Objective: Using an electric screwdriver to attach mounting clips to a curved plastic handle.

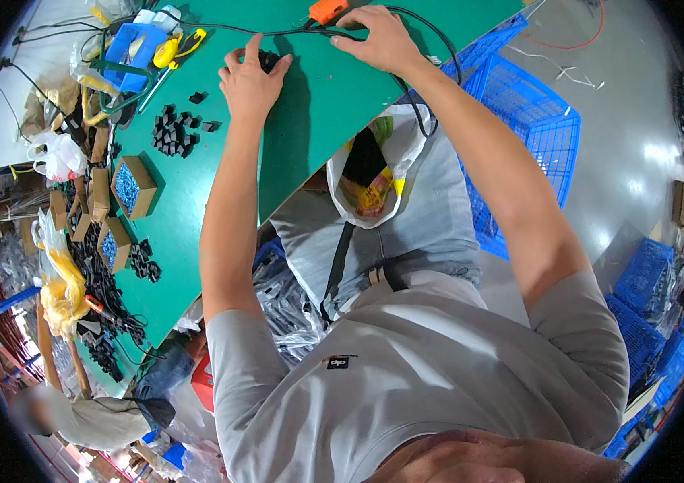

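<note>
My left hand (252, 84) is on the green table (309, 105), its thumb and fingers curled around a small clump of black pieces (268, 61). The palm side is hidden. To its left lies a loose pile of small black block-like pieces (174, 131). My right hand (380, 39) is farther right, at the table's far side, with thumb and forefinger apart. A black cable (309, 31) passes between or just under those fingers; contact is hard to tell. Just beyond that hand lies an orange device (327, 10).
Cardboard boxes of small blue parts (127, 187), a blue bin (134, 55) and yellow-handled cutters (179, 50) stand on the left. A white bag (400, 165) hangs below the table edge, near blue crates (531, 105). Another person (104, 419) works at lower left.
</note>
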